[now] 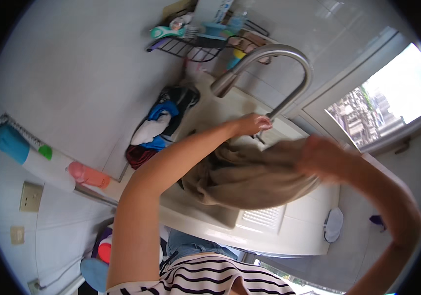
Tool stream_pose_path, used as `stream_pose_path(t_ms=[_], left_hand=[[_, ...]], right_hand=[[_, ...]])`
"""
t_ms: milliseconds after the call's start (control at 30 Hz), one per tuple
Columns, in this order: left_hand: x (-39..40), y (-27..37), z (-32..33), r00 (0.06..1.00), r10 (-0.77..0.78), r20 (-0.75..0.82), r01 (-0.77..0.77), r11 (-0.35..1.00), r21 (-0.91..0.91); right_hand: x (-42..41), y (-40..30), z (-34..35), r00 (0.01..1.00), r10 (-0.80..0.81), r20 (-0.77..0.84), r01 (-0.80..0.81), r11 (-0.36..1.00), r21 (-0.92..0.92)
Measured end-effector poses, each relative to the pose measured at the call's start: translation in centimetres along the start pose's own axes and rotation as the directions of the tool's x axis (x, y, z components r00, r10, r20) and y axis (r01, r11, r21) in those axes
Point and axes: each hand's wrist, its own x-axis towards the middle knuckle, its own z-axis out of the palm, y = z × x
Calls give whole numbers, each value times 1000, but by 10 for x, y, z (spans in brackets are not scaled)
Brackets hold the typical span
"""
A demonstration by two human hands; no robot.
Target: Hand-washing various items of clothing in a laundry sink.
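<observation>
My right hand point(323, 156), blurred, is closed on one end of a brown cloth garment point(254, 180). The bunched cloth stretches from this hand across the white laundry sink point(214, 214) and its ribbed washboard point(262, 217). At the base of the curved metal faucet point(302, 70) is my left hand point(253, 124), fingers curled against its stem. A thin lever shows just below those fingers. Whether they grip the faucet is hidden. The faucet's spout hangs over the far left of the basin.
Dark, blue and white clothes point(155, 125) lie heaped on the sink's left rim. A wire corner shelf point(195, 48) holds brushes and bottles. Along the left ledge stand a pink bottle point(89, 175) and a blue-topped container point(11, 142). A window point(383, 96) is at the right.
</observation>
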Motion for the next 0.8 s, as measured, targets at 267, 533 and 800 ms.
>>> stream_pose_path(t_ms=[267, 533, 800], left_hand=[[111, 105, -23, 916, -141, 376, 271, 908, -319], [70, 99, 9, 726, -313, 612, 546, 804, -236], [-61, -12, 7, 241, -588, 772, 941, 335, -38]], right_hand=[[-170, 97, -86, 885, 136, -445, -326, 863, -385], [-132, 85, -96, 907, -94, -409, -162, 821, -548], [-8, 98, -63, 867, -442, -230, 241, 777, -582]])
